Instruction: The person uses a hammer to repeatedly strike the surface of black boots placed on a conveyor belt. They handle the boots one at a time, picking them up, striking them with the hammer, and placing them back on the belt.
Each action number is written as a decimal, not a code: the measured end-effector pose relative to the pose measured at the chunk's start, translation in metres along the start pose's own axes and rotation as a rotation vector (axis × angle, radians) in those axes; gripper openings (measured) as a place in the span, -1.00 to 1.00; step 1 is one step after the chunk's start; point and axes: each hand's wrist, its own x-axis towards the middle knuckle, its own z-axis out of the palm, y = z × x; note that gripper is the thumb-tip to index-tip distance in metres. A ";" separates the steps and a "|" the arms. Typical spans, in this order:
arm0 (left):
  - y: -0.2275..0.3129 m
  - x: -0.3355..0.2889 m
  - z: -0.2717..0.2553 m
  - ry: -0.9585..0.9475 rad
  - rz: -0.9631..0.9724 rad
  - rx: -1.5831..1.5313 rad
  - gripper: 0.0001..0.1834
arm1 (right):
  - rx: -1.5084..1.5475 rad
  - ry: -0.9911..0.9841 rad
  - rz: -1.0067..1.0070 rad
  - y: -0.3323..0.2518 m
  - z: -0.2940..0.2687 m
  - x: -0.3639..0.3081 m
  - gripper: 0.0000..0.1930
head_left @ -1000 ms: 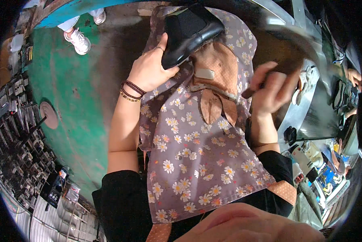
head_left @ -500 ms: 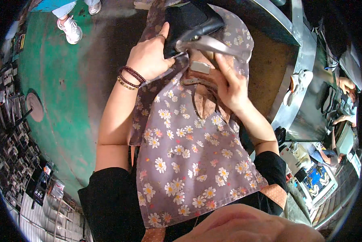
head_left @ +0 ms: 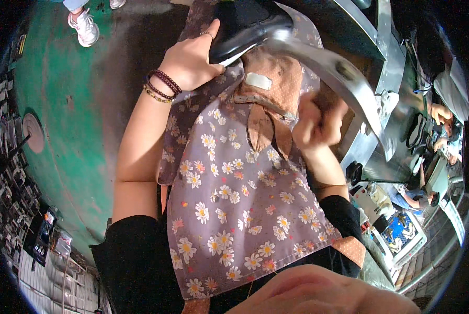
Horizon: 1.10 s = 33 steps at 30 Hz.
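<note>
My left hand grips a glossy black shoe-shaped piece above my lap, index finger along its side and thumb near its pale lower edge. From this piece's right end a long, shiny silver curved strip arches out to the right and down; motion blurs it, and its exact kind is unclear. Below the strip is my right hand, fingers curled closed and somewhat blurred. What lies inside those fingers is hidden. Under both hands spreads my daisy-print apron, with an orange dotted pocket bearing a white patch.
A metal ledge runs along the right, with a white shoe on it and dark shoes beyond. Other people are at the far right. White sneakers stand on the green floor, near a round base.
The silver strip now reaches much farther right. My right hand has curled its fingers and moved right and down from the piece. My left hand keeps its grip, shifted slightly left.
</note>
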 end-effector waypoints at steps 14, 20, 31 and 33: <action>-0.030 -0.010 0.005 -0.075 0.174 -0.388 0.03 | -0.342 -0.559 0.115 0.022 0.014 -0.027 -0.61; -0.022 -0.014 0.016 0.076 0.170 -0.231 -0.03 | -0.080 -0.072 -0.086 -0.011 0.001 0.006 -0.71; -0.011 -0.017 0.025 0.139 0.145 -0.124 -0.04 | -0.023 -0.182 -0.080 -0.012 -0.005 0.011 -0.66; -0.009 -0.019 0.026 0.116 0.120 -0.138 -0.05 | 0.002 -0.111 -0.036 -0.027 -0.004 0.010 -0.66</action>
